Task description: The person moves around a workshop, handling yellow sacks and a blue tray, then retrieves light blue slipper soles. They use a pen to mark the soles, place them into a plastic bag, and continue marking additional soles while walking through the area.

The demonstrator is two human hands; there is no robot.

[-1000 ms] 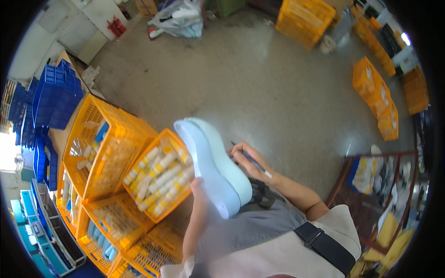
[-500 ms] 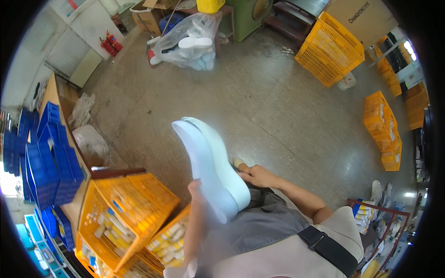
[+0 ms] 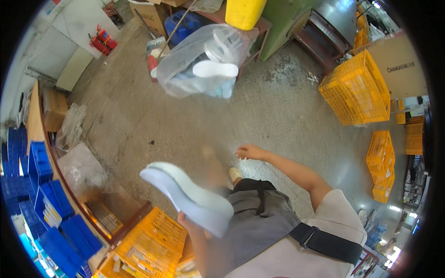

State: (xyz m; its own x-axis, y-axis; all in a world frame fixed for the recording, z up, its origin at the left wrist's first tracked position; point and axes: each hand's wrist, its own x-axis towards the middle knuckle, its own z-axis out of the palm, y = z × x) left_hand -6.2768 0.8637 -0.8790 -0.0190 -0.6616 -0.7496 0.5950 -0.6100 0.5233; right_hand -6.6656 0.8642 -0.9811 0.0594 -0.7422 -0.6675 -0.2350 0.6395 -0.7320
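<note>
My left hand is wrapped round a pair of thick shoe soles, pressed side by side. One is pale blue-white, the other faintly greenish; they lean up and to the left in front of my grey apron. Most of that hand's fingers are behind the soles. My right hand hangs out ahead over the floor with nothing in it, its fingers loosely bent and a little apart. Farther ahead, a clear plastic bag on the floor holds more soles, with a white sole on top.
At lower left stand yellow crates beside a bench with blue bins. More yellow crates stand at right: one stack and another. A green machine, a yellow container and red fire extinguishers are ahead.
The view has moved forward, so the plastic bag is nearer. The soles have swung lower and left in my left hand. My right hand has moved forward, away from the apron.
</note>
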